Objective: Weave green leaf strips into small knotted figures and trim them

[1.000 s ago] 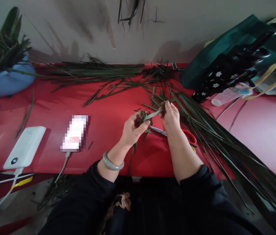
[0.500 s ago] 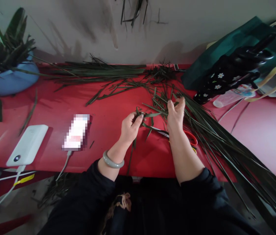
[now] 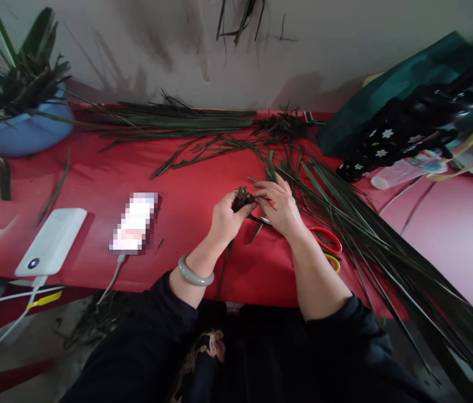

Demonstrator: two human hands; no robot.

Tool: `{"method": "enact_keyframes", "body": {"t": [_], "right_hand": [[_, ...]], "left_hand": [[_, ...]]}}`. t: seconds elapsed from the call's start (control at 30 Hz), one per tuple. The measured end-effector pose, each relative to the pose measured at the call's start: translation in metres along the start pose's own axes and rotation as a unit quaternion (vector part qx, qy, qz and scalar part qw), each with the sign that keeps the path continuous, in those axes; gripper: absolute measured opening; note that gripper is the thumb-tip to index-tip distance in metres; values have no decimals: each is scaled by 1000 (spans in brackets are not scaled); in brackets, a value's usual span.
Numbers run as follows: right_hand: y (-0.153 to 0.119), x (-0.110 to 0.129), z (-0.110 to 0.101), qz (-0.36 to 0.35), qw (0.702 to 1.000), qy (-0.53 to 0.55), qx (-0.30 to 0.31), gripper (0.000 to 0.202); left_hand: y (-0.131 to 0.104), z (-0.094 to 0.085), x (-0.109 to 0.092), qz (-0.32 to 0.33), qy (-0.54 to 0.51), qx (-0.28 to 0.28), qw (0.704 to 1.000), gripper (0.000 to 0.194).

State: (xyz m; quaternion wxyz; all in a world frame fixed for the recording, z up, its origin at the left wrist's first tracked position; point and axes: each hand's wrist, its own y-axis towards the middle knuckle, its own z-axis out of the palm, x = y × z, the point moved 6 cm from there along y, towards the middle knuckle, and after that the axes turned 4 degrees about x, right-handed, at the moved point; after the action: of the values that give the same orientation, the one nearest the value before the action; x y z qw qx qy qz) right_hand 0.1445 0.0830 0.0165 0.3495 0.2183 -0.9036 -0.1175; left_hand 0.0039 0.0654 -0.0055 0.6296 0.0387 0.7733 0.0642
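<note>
My left hand (image 3: 228, 215), with a grey bangle (image 3: 194, 272) on its wrist, pinches a small woven piece of green leaf strips (image 3: 243, 197) above the red table. Opposite it, my right hand (image 3: 280, 207) has its thumb and fingertips closed on the right side of the same piece. Leaf ends hang down below both hands. Scissors with red and yellow handles (image 3: 326, 240) lie partly under my right hand and forearm; their blades are mostly covered. The exact strip between my right fingertips is too small to make out.
Long leaf blades (image 3: 370, 224) stretch across the table's right side and over its edge. More cut leaves (image 3: 177, 120) lie along the wall. At left are a blue basin (image 3: 26, 131), a white power bank (image 3: 54, 240) and a phone (image 3: 135, 221). A flowered umbrella (image 3: 387, 140) leans at right.
My right hand has come left and inward from the leaf pile, and its fingers have closed on the woven piece. My left hand keeps its hold. The view has shifted slightly.
</note>
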Motion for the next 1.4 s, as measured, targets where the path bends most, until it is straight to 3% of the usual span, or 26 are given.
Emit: {"method": "enact_keyframes", "body": {"t": [0.27,0.47,0.6,0.8,1.07,1.2,1.3,1.4], "right_hand": [[2,-7,0,-22,1000,4,-12,16],[3,2,1,-86,996,37,-1,15],[3,2,-2,-98,995,30,-7,13],[4,-13,-11,-57,996,-9,-61,14],[3,-21,3,19,995,-66,-66,18],[0,-23,8,35,996,-83,-20,16],[-2,-26,4,63,995,-75,29,27],[-3,-25,-5,85,995,-46,31,36]], "left_hand": [[-1,0,-1,13,-2,0,1000,18],[-1,4,-8,61,14,40,997,24],[1,2,-4,26,3,30,999,17],[1,3,0,14,-113,49,992,24],[-5,18,-5,17,-201,130,971,29],[-4,16,-5,26,-153,111,982,29],[-2,10,-2,27,-92,73,993,24],[-1,4,-2,33,-35,49,998,22]]}}
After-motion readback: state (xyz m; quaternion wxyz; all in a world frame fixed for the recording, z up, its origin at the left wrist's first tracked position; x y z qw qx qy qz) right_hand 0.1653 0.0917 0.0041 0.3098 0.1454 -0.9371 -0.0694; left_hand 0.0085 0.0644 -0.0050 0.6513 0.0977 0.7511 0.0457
